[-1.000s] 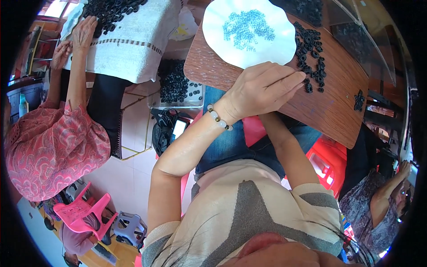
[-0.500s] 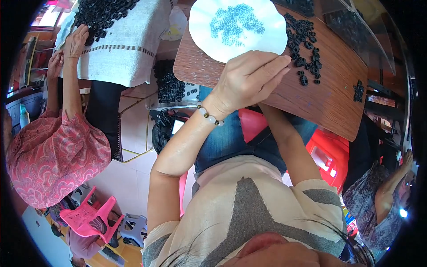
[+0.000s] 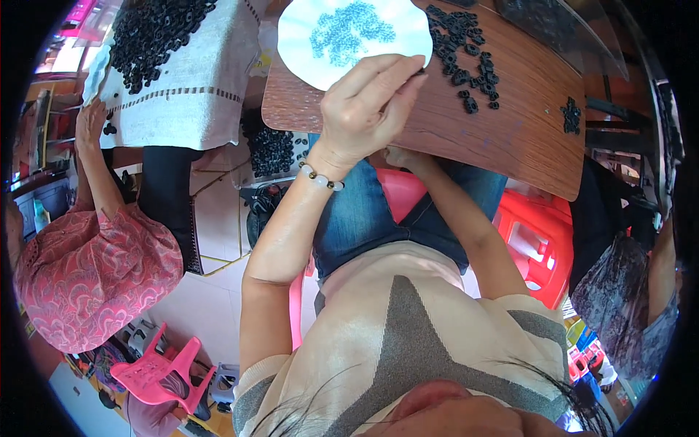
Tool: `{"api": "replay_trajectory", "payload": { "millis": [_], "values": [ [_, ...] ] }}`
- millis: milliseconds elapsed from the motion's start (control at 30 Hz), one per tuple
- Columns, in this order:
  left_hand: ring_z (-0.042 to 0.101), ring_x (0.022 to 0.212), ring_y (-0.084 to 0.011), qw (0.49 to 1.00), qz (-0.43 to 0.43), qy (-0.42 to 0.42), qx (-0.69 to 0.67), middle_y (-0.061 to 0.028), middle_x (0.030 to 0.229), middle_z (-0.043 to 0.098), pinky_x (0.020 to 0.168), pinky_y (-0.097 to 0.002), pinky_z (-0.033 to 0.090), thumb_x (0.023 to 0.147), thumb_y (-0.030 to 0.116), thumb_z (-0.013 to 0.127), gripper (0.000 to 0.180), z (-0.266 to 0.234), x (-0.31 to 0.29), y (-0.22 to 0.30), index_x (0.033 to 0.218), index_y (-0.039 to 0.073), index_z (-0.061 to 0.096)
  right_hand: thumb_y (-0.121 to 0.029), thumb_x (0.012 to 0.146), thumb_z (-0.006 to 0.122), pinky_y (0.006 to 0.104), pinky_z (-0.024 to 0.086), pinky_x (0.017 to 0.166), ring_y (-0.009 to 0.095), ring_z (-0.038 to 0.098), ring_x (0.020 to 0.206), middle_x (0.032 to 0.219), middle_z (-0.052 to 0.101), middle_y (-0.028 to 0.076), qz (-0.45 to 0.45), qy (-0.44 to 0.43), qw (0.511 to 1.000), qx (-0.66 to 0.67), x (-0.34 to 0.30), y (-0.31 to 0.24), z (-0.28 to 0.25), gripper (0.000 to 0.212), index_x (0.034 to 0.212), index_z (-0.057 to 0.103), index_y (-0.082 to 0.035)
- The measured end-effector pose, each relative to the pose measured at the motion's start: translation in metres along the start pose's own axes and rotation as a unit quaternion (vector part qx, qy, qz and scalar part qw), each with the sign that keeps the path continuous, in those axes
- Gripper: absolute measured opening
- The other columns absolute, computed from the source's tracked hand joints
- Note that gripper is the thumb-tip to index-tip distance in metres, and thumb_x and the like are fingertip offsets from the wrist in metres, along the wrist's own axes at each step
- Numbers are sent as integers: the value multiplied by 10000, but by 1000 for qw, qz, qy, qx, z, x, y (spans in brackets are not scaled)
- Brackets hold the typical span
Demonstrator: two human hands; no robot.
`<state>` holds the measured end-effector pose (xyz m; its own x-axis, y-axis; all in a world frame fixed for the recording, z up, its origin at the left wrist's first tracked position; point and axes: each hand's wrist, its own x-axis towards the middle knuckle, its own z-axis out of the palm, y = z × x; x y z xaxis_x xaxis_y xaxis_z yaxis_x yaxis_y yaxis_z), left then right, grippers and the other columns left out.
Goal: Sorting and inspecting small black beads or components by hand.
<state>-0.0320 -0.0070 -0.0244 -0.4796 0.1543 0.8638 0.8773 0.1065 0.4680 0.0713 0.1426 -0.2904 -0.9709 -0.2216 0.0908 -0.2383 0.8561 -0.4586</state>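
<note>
My left hand (image 3: pixel 368 105), with a beaded bracelet (image 3: pixel 320 177) on its wrist, is raised over the near rim of a white scalloped plate (image 3: pixel 298 54). Its fingertips are pinched on a small dark piece (image 3: pixel 420 71), mostly hidden. Tiny blue-grey bits (image 3: pixel 349 33) lie spread on the plate. Lower down, by the table's near edge, my right hand (image 3: pixel 404 156) is curled; its fingertips and whatever they hold are hidden. Small black ring-like parts (image 3: pixel 466 54) are scattered on the brown wooden table (image 3: pixel 510 153), right of the plate.
A small dark cluster (image 3: pixel 571 115) lies near the table's right edge, below a clear panel (image 3: pixel 582 33). At left, a co-worker in a red patterned top (image 3: pixel 102 277) sits by a cloth-covered table (image 3: pixel 193 116) bearing a black heap. A bin (image 3: pixel 269 153) of black parts stands between.
The view has shifted, moving the table and plate left and up. More of my right hand shows below my left. The co-worker's hand has moved from the black heap toward the cloth's edge.
</note>
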Motion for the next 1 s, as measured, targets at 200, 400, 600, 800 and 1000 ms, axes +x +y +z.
{"api": "replay_trajectory", "payload": {
  "millis": [200, 400, 600, 800, 1000],
  "values": [
    [738, 872, -177, 999, -48, -18, 0, -113, 1012, 755, 728, -277, 601, 778, -41, 847, 331, -2, 6, 11, 1096, 19, 783, -82, 841, 609, 495, 496, 827, 379, 655, 950, 900, 680, 215, 86, -233, 968, 35, -17, 4, 18, 96, 898, 659, -23],
    [720, 830, -147, 999, -23, -22, -14, -116, 1020, 739, 659, -243, 595, 766, -51, 860, 353, -4, 5, 16, 1103, 22, 781, -73, 883, 593, 501, 497, 798, 415, 660, 896, 907, 671, 232, 101, -225, 957, 153, -32, -47, -54, 89, 900, 646, -4],
    [715, 793, -165, 996, -71, -38, -23, -119, 995, 742, 647, -265, 576, 806, -40, 818, 330, -4, 8, 27, 1127, 21, 767, -134, 924, 621, 486, 518, 831, 404, 684, 941, 969, 710, 235, 119, -160, 959, 201, -55, -79, -137, 165, 980, 699, 0],
    [743, 902, -269, 996, -70, -51, -36, -163, 1030, 745, 764, -333, 596, 852, -65, 744, 345, 0, 6, 36, 1188, 11, 735, -148, 987, 656, 372, 536, 689, 256, 691, 718, 863, 713, 176, 126, -166, 939, 273, -45, -141, -266, 180, 1041, 703, 17],
    [730, 933, -307, 987, -133, -58, -67, -183, 1079, 726, 794, -358, 587, 880, -62, 702, 372, 0, 3, 43, 1245, 12, 699, -73, 995, 626, 316, 531, 691, 145, 679, 765, 845, 713, 112, 154, 36, 940, 303, -9, -135, -314, 123, 1034, 708, 10]
  ]
}}
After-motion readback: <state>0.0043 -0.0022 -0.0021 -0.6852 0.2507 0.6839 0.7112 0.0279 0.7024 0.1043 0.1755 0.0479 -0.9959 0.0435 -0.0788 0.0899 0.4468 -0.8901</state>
